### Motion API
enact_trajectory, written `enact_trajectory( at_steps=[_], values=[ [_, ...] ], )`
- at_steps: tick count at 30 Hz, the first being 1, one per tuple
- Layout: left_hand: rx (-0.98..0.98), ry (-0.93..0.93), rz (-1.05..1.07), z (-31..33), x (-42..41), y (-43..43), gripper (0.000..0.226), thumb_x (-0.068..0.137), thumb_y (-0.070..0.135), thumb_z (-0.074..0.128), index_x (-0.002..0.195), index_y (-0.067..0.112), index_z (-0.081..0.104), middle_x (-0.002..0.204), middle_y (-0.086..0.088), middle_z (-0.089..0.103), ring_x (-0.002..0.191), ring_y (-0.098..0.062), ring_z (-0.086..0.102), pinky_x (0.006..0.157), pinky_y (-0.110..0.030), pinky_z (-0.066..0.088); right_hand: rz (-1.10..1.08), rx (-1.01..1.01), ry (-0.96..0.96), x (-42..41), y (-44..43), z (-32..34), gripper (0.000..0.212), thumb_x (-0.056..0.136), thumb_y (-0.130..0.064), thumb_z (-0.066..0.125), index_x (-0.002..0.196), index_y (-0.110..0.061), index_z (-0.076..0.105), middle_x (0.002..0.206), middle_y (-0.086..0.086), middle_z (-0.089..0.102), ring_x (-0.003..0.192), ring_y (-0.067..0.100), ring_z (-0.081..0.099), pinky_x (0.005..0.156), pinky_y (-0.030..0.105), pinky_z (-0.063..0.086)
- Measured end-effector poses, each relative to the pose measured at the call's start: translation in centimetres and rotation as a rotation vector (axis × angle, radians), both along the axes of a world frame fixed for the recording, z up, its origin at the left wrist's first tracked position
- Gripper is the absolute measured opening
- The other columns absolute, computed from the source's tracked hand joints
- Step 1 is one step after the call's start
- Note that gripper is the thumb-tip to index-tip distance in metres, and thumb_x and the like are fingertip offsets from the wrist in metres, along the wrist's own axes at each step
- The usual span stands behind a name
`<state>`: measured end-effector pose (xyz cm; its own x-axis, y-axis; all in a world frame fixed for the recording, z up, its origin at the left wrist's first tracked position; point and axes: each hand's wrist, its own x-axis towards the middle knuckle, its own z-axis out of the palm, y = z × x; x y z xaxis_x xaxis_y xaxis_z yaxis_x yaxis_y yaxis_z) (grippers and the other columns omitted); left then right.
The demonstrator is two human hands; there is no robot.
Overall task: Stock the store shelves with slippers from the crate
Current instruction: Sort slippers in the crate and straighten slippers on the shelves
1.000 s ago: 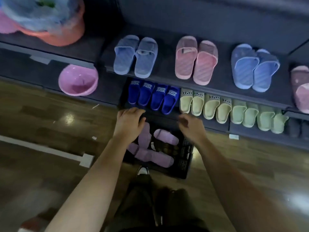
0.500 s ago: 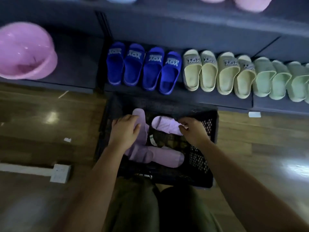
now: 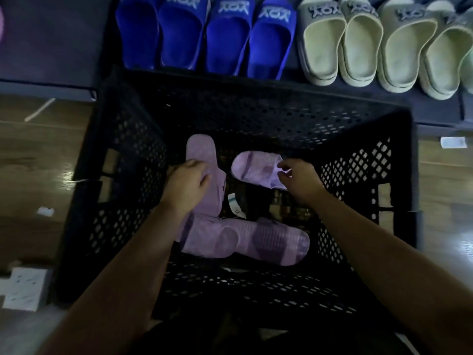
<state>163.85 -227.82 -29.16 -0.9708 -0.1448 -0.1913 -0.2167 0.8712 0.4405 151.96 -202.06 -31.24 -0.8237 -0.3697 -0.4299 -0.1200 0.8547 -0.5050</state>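
Crate: we see a black mesh crate [image 3: 133, 155] on the wooden floor [image 3: 38, 155], its far edge just in front of the low shelf [image 3: 384, 101].
Slippers in the crate: four lilac slippers lie inside. One [image 3: 202, 152] runs lengthwise on the left, one [image 3: 256, 169] lies crosswise on the right, and two more, one [image 3: 210, 239] overlapping the other [image 3: 279, 244], lie crosswise nearer to us.
Left hand: our left hand [image 3: 186, 184] lies on the lengthwise slipper with the fingers curled over its near part; we cannot tell whether they have closed into a grip.
Right hand: our right hand [image 3: 299, 180] is at the right end of the crosswise slipper, thumb and forefinger pinched on its edge, the other fingers loosely bent.
Shelf stock: four blue slippers [image 3: 204, 34] stand side by side just beyond the crate, and pale yellow slippers [image 3: 363, 44] stand in a row to their right.
Floor: a white block [image 3: 25, 288] sits to the left of the crate, and a small white scrap [image 3: 46, 210] lies near it.
Tag: a small white tag [image 3: 236, 206] shows on the crate bottom between the slippers.
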Motion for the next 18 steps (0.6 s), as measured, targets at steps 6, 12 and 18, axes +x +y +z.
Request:
enact_trajectory(
  at_steps=[6,12,18],
  values=[
    [0.057,0.041,0.000,-2.3,0.1,0.3,0.040,0.086,0.028,0.046,0.111,0.005,0.065,0.106,-0.018,0.066,0.089,-0.034,0.064,0.077,-0.045,0.053,-0.273,-0.311,-0.342,1.5,-0.9,-3.7,0.037,0.091,-0.005,0.059,0.122,-0.009,0.040,0.091,0.017,0.057,0.077,0.032,0.058,0.070,0.039,0.049],
    [0.071,0.077,0.006,-2.2,-0.3,0.0,0.028,0.093,0.019,0.056,0.117,0.007,0.064,0.116,-0.016,0.063,0.098,-0.033,0.061,0.083,-0.042,0.051,-0.377,-0.334,-0.259,3.0,-0.5,-3.7,0.026,0.081,-0.010,0.074,0.095,-0.015,0.052,0.070,0.000,0.050,0.065,0.015,0.051,0.060,0.025,0.043],
    [0.104,0.067,0.042,-2.4,-0.2,0.0,0.028,0.092,0.017,0.057,0.116,0.005,0.065,0.115,-0.018,0.063,0.099,-0.033,0.061,0.085,-0.040,0.051,-0.385,-0.334,-0.132,3.6,1.3,-3.6,0.035,0.076,0.000,0.076,0.069,-0.025,0.052,0.068,-0.002,0.055,0.070,0.018,0.055,0.073,0.034,0.047]
  ],
)
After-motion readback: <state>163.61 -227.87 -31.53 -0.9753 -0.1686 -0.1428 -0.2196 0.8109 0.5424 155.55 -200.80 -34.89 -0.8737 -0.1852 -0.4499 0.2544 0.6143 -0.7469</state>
